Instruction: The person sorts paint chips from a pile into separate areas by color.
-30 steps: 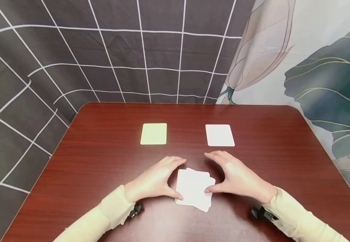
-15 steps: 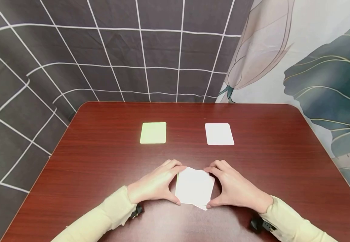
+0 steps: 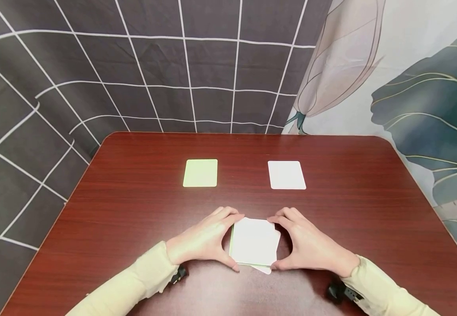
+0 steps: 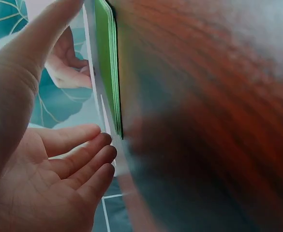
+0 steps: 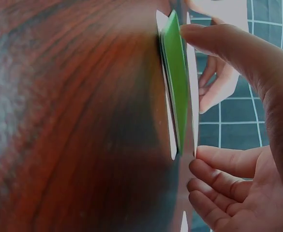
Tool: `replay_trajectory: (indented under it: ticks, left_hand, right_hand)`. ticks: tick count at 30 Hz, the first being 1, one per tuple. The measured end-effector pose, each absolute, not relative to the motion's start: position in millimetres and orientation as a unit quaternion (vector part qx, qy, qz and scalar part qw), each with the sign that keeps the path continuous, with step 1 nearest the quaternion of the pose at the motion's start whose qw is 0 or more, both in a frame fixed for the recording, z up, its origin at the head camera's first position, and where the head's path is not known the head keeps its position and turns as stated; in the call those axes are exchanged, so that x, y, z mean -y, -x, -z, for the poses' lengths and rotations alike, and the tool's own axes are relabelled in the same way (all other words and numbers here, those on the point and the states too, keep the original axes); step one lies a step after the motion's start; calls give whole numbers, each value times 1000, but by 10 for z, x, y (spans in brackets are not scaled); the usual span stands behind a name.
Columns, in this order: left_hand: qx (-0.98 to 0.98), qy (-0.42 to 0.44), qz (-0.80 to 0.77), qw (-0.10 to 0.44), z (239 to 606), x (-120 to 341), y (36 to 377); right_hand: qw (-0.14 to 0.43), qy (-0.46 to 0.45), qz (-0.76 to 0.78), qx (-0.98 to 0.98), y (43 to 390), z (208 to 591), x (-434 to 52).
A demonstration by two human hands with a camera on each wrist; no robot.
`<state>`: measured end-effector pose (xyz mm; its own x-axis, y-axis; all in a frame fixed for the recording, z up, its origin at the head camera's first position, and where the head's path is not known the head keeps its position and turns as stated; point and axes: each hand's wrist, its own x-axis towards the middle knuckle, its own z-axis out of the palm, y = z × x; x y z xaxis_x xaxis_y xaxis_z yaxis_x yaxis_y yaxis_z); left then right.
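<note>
A loose stack of cards, white on top with green edges showing, lies on the dark red table near its front edge. My left hand cups the stack's left side, thumb at the near corner and fingers at the far corner. Opposite it, my right hand cups the right side the same way. The left wrist view shows the stack edge-on with green cards between white ones, and my left hand beside it. Seen from the right wrist, the stack is touched by my right hand.
A single pale green card lies at the back left of the table and a single white card at the back right. Patterned cloth hangs behind. Black camera mounts sit at both wrists.
Both hands have closed in on the spread cards from either side and pushed them into a tighter stack. The two single cards have not moved.
</note>
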<state>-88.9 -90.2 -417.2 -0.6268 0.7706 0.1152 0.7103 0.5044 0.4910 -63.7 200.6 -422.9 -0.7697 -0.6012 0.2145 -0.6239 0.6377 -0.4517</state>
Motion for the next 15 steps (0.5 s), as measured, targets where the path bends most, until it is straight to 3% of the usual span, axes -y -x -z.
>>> replay_trajectory:
  ticks: [15]
  left_hand:
    - [-874, -429, -228, 23, 4066, 598, 1291]
  right_hand:
    - [23, -315, -226, 921, 1001, 3959, -2311]
